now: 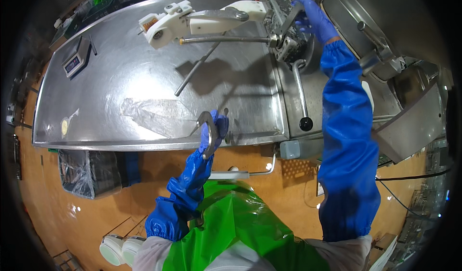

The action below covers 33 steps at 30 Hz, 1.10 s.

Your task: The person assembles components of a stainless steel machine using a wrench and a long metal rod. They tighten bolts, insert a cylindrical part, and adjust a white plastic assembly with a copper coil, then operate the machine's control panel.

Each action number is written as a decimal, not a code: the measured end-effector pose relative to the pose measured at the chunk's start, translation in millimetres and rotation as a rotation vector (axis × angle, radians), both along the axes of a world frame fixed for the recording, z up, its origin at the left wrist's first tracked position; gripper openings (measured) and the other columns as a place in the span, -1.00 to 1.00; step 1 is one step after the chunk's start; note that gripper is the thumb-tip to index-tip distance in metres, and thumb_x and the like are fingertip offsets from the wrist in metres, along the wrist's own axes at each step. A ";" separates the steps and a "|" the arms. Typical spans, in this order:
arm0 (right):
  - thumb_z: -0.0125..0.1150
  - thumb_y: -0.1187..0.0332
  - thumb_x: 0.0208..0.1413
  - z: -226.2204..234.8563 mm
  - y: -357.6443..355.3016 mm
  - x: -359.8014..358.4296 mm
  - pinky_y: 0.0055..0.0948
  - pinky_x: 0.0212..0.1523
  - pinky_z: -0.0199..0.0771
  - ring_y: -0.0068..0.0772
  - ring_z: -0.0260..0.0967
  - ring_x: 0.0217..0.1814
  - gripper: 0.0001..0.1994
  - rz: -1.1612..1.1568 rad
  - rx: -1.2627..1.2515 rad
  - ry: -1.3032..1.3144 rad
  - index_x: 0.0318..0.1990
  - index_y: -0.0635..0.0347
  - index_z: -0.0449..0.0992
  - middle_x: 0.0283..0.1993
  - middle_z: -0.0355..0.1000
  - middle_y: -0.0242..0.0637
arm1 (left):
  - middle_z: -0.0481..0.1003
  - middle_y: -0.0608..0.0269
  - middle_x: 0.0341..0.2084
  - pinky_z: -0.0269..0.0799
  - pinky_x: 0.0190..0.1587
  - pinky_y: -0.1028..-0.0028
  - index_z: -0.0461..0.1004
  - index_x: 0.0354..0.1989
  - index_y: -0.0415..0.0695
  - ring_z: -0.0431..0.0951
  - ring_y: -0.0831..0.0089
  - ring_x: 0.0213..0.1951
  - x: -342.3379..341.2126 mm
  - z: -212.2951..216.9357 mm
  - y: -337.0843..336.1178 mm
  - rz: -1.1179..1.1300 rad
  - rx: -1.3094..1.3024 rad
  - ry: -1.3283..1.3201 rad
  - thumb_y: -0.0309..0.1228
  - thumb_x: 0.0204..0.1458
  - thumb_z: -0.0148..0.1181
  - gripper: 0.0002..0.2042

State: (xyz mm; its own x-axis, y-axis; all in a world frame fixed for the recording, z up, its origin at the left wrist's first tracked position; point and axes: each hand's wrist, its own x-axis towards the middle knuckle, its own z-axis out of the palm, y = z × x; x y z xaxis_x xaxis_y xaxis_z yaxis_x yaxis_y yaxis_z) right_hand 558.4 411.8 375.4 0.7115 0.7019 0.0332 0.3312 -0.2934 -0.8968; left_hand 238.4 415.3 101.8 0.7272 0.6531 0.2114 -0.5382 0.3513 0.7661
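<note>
My left hand (221, 126), in a purple glove, is closed round a curved, hook-shaped metal tool (211, 138) above the table's near edge. At the upper right, my gloved right hand (318, 22) reaches to the machine head (284, 45). Its fingers are apart beside a flat metal bar (291, 20); whether they touch it is hard to tell. A white plastic arm assembly (207, 23) and a metal rod (226, 39) extend leftward from the head. Below hangs a lever with a black ball knob (305, 123).
A steel table (110, 98) carries a small scale (76, 58), a clear plastic sheet (156, 117) and a loose-looking rod (197, 69). A round steel vessel (351, 21) stands right of the machine. Under the table sits a plastic-lined crate (89, 175).
</note>
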 end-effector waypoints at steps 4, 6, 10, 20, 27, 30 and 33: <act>0.03 -0.01 0.11 -11.1 48.0 26.0 -0.11 0.07 0.27 -0.22 0.30 -0.01 -0.59 0.171 0.146 -0.086 0.02 -0.01 0.41 0.13 0.31 -0.30 | 0.12 0.33 -0.92 -0.02 -0.70 0.47 0.17 -0.84 -0.01 0.10 0.48 -0.80 15.8 -17.8 16.3 0.077 -0.029 -0.035 -0.01 0.31 -0.41 -0.37; 0.00 0.08 0.08 -32.9 79.7 62.6 -0.28 -0.02 0.29 -0.42 0.35 -0.11 -0.70 0.171 0.265 -0.304 -0.34 0.11 0.48 -0.16 0.44 -0.17 | 0.12 0.34 -0.93 0.01 -0.67 0.48 0.18 -0.84 0.00 0.08 0.47 -0.80 17.9 -16.4 19.2 0.055 -0.097 -0.048 -0.01 0.31 -0.44 -0.36; -0.07 0.23 0.07 -34.6 78.5 83.9 -0.43 -0.43 0.33 -0.59 0.29 -0.48 -0.72 0.100 0.031 -0.289 -0.60 0.09 0.44 -0.41 0.38 -0.35 | 0.09 0.36 -0.95 0.03 -0.62 0.47 0.19 -0.85 0.02 0.07 0.46 -0.79 16.3 -16.6 16.9 0.070 -0.166 -0.005 0.00 0.31 -0.43 -0.36; 0.02 0.23 0.17 -59.6 -9.3 -3.2 -0.45 -0.27 0.48 -0.51 0.32 -0.24 -0.83 0.088 0.716 -0.392 -0.22 0.09 0.46 -0.28 0.34 -0.36 | 0.14 0.32 -0.91 0.08 -0.62 0.47 0.23 -0.86 -0.03 0.10 0.46 -0.80 8.8 -18.9 17.3 0.140 -0.351 -0.083 0.05 0.29 -0.42 -0.33; -0.02 0.19 0.17 -1.5 45.1 9.0 -0.44 -0.48 0.41 -0.44 0.31 -0.56 -0.78 0.218 0.685 0.472 -0.46 0.06 0.40 -0.61 0.26 -0.40 | 0.09 0.28 -0.91 -0.01 -0.63 0.44 0.19 -0.84 -0.05 0.05 0.42 -0.80 27.7 -55.2 71.1 0.044 -0.566 -0.186 0.14 0.20 -0.27 -0.35; -0.06 0.24 0.14 -7.7 58.2 13.0 -0.48 -0.55 0.34 -0.52 0.26 -0.59 -0.78 0.198 0.601 0.069 -0.48 0.09 0.40 -0.62 0.25 -0.43 | 0.15 0.21 -0.85 0.14 -0.49 0.38 0.25 -0.78 -0.13 0.17 0.32 -0.66 47.9 -64.7 83.7 -0.082 -0.846 -0.151 0.21 0.14 -0.21 -0.34; -0.08 0.24 0.16 -11.5 72.8 4.9 -0.54 -0.60 0.23 -0.60 0.17 -0.62 -0.79 0.220 0.566 0.150 -0.43 0.10 0.40 -0.62 0.21 -0.47 | 0.30 0.07 -0.67 0.33 -0.28 0.24 0.34 -0.60 -0.23 0.32 0.17 -0.50 61.9 -70.9 83.1 0.079 -1.002 -0.038 0.08 0.16 -0.19 -0.42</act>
State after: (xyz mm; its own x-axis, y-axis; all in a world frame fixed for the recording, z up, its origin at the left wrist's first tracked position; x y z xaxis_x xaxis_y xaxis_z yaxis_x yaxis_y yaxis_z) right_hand 563.3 484.7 363.9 0.5778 0.7356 0.3537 0.1879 0.3019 -0.9347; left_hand 300.4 498.4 30.9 0.6784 0.5882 -0.4402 -0.6055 0.7870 0.1185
